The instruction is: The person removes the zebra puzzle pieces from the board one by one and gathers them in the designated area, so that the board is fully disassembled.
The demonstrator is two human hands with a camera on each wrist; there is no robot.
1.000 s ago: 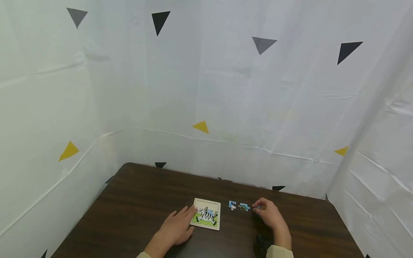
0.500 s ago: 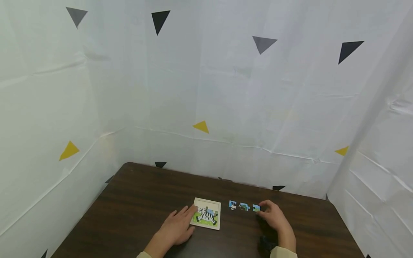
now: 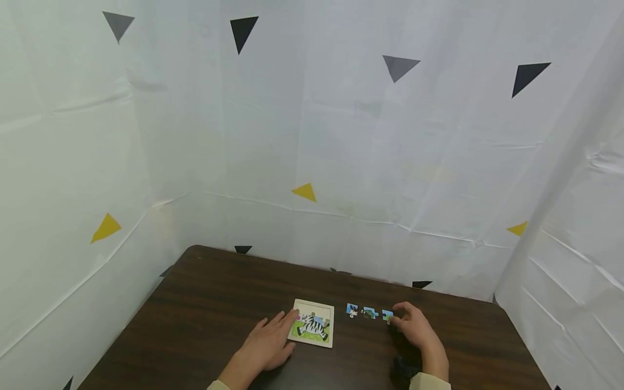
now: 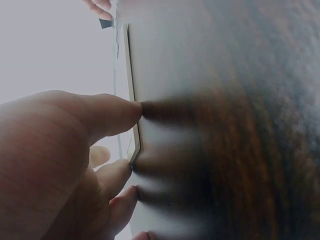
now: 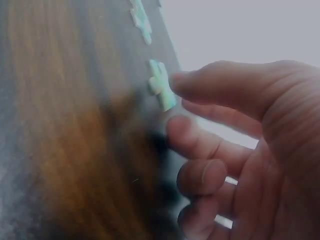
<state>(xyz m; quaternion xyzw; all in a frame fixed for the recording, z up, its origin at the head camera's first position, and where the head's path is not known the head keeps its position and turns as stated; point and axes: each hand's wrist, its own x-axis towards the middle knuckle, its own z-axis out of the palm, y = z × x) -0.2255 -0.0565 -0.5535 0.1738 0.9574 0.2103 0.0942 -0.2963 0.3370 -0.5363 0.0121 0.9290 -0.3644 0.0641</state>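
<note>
A shallow, square puzzle tray (image 3: 312, 309) with a pale rim lies flat on a dark wood-grain table (image 3: 234, 292), low and just right of centre in the head view. Inside it, filling the lower and middle part, is a zebra picture (image 3: 312, 328) on green ground with a patch of blue; the upper strip shows bare, cream-coloured bottom. Three loose jigsaw pieces lie outside the tray, in a row to its right: a left piece (image 3: 351, 310) with part of a zebra on blue, a middle piece (image 3: 369, 313) in blue and dark green, and a right piece (image 3: 387, 316) in blue and green. At lower centre, the person's left hand (image 3: 265, 342) rests with fingers extended, their tips at the tray's left edge, grasping nothing. At lower right, the right hand (image 3: 415, 327) is beside the right piece, thumb and index finger parted, other fingers loosely bent; the right wrist view shows the thumb tip by the piece's edge, but I cannot tell whether it touches. White sheeting (image 3: 341, 135) with grey, black and yellow triangles fills the upper frame.
</note>
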